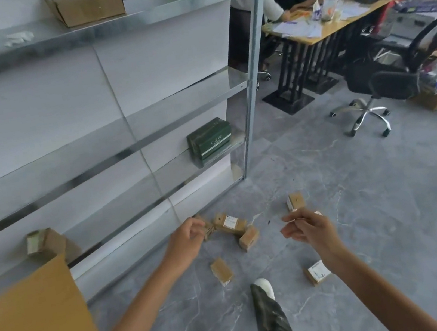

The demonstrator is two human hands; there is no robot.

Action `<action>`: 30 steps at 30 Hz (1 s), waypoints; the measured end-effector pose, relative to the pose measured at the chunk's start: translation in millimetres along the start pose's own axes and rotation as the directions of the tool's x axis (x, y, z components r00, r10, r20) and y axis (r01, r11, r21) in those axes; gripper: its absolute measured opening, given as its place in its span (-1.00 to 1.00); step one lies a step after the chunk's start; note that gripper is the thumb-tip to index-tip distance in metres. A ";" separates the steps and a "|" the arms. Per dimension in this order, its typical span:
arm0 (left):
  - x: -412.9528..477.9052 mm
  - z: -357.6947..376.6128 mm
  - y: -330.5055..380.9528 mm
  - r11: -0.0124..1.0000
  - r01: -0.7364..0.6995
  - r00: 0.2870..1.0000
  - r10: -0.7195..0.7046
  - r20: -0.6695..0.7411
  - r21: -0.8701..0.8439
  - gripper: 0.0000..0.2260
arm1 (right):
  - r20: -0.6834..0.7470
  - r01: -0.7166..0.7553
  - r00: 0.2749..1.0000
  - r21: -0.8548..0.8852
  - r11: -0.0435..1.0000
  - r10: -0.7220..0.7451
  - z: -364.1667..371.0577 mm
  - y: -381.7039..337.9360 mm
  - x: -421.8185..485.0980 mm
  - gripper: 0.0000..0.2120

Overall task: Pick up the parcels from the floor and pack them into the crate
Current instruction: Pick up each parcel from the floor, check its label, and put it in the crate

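Small cardboard parcels [231, 224] scattered on the grey floor [362, 214] by the foot of the metal shelving [248, 137], left hand [187, 239] with curled fingers overlapping one parcel, grip impossible to tell, right hand [304, 227] loosely curled, holding nothing, brown carton flap [30, 323] at the floor's left edge

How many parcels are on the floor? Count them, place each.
6 parcels: one partly behind the left hand, a labelled one beside it, one just right, one near the shoe, one by the right forearm, one beyond the right hand, which may hide another.
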State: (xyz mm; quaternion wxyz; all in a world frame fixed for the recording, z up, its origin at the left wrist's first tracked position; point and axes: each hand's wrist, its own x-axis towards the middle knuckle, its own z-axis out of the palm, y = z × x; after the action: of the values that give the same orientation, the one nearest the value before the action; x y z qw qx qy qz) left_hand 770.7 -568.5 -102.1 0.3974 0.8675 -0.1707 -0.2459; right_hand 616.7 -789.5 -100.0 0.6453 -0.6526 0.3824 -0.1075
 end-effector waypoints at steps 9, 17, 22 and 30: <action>173.8 45.5 1.6 0.948 0.149 0.983 -0.174 0.065 0.282 -0.83 | 0.050 -0.205 0.975 -0.186 0.961 0.217 -13.5 10.2 208.2 -0.67; 296.6 70.6 -28.7 0.920 0.241 0.952 -0.287 0.111 0.309 -0.79 | 0.039 -0.407 0.903 -0.237 0.882 0.427 18.2 58.9 328.2 -0.71; 405.6 137.5 -127.6 0.912 0.304 0.923 -0.354 0.152 0.277 -0.82 | -0.027 -0.568 0.821 -0.151 0.809 0.571 62.2 170.6 411.5 -0.76; 606.8 308.0 -367.8 0.889 0.408 0.883 -0.442 0.160 0.207 -0.80 | 0.013 -0.388 0.875 -0.581 0.716 0.485 144.5 449.4 601.9 -0.70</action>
State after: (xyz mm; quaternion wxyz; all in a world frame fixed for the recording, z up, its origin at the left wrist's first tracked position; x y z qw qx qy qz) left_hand 1132.6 -823.0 -736.5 0.2400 0.8843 -0.0355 -0.3989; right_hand 958.2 -1007.4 -748.9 0.4605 -0.7101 0.4853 0.2196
